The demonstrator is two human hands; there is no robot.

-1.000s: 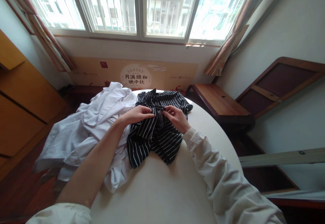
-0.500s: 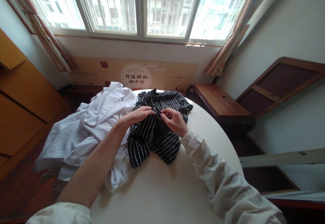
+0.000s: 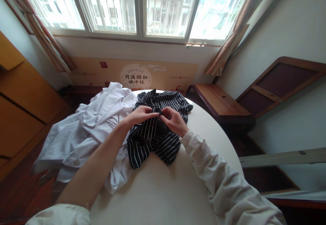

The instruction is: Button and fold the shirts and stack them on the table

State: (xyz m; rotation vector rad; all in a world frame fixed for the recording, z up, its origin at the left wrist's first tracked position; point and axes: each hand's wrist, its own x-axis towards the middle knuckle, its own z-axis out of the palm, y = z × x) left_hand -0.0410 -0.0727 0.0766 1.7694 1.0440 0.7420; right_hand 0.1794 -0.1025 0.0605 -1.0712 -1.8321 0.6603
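Observation:
A black shirt with white stripes (image 3: 166, 146) lies bunched on the round white table (image 3: 158, 191). My left hand (image 3: 142, 114) pinches its dark edge from the left, thumb and fingers together. From the right, my right hand (image 3: 174, 120) grips the same edge, fingers curled, with the two hands' fingertips almost touching. Whether a button sits between them is too small to make out. Beside the shirt, partly under my left forearm, a heap of white cloth (image 3: 89, 123) spreads over the table's left side and hangs past its edge.
A wooden bench (image 3: 221, 99) stands beyond the table on the right, near a leaning brown framed panel (image 3: 277, 82). Yellow cabinets (image 3: 28, 106) are at the left. A printed banner (image 3: 163, 73) runs below the barred window (image 3: 137, 11).
My fingertips have drawn closer together on the striped shirt's edge, and my left thumb now reaches further right. The shirt and the white heap have stayed in place.

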